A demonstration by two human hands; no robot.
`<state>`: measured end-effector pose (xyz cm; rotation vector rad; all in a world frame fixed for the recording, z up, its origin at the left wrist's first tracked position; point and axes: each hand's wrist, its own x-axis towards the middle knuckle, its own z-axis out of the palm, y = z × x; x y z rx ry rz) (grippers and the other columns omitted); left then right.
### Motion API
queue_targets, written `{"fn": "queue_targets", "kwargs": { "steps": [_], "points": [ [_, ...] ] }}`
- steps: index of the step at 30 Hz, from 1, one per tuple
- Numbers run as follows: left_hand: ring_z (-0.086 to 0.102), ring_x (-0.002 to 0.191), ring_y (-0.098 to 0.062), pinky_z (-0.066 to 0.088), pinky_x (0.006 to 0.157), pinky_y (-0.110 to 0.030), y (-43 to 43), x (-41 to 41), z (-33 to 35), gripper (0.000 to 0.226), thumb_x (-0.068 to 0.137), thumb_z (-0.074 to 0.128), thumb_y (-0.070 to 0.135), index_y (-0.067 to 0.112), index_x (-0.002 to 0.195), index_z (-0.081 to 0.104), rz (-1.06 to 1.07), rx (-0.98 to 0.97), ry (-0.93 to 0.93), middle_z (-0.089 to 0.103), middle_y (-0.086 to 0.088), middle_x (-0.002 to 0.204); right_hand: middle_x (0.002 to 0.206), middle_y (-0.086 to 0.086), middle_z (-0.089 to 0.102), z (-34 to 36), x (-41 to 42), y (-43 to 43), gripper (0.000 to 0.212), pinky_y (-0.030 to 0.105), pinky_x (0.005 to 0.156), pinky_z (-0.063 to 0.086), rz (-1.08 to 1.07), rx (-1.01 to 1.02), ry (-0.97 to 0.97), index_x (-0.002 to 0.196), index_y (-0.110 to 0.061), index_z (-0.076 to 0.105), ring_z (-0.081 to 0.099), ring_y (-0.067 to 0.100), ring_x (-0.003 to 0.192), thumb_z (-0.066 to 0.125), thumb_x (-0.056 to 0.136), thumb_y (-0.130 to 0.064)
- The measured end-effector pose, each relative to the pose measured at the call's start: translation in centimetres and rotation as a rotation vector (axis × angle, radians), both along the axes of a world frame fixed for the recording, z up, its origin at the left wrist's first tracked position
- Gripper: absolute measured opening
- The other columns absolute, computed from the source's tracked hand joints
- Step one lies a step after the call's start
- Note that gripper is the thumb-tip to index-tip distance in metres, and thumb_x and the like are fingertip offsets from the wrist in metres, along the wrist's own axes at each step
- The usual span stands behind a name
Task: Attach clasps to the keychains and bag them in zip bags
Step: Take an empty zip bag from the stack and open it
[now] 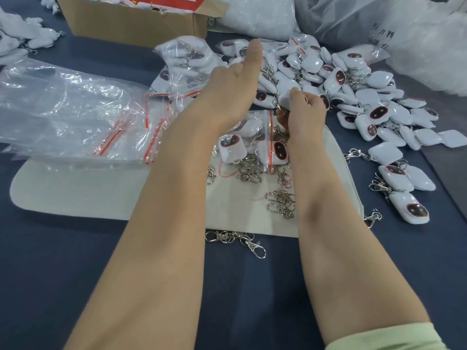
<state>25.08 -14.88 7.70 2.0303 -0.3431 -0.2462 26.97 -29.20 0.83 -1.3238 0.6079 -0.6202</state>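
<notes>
My right hand (306,111) pinches white square plastic keychain (287,93); left hand (235,82) flat, released. Black scrawl on translucent plastic sack (394,26) illegible.

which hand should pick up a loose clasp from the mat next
Left, probably. The left hand is open, fingers straight, holding nothing, while the right hand pinches a white keychain. The loose clasps lie on the mat, nearer the person than either hand.

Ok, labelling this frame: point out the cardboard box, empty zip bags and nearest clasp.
cardboard box (131,26): head view, front wall.
empty zip bags (75,107): head view, stack's middle.
nearest clasp (253,246): head view, its body.
</notes>
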Motion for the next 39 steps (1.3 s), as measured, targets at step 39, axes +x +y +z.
{"fn": "queue_targets", "kwargs": {
  "steps": [39],
  "points": [
    [0.058, 0.098, -0.021, 0.042, 0.073, -0.026, -2.3, -0.6, -1.5, 0.032, 0.089, 0.057, 0.043, 0.013, 0.097, 0.055, -0.048, 0.342, -0.326, 0.061, -0.004, 0.105, 0.085, 0.005, 0.056, 0.3, -0.2, 0.0, 0.010, 0.016, 0.053, 0.046, -0.032, -0.002, 0.008, 0.097, -0.008, 0.055, 0.055, 0.011, 0.064, 0.056, 0.093, -0.017]
  ]
}}
